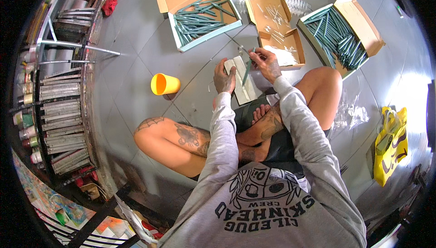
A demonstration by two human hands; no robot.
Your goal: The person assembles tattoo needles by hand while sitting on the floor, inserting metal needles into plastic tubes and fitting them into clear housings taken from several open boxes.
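In front of my crossed legs, my left hand (224,77) grips the left edge of a pale, flat block (241,94) with a long groove or strip down it. My right hand (267,63) is at the block's upper right, thumb and fingers pinched on the top end of a slim, dark green, pen-like stick (246,74). The stick slants down over the block; whether it touches the surface I cannot tell. A small shiny piece (241,48) shows just beyond the right fingertips, too small to name.
Two open cardboard boxes of dark green sticks, one far left (180,43) and one right (305,33), flank a brown carton (268,3) of small clear pieces. A yellow cup (165,84) stands left. Shelving (85,111) lines the left; a yellow bag (387,159) lies right.
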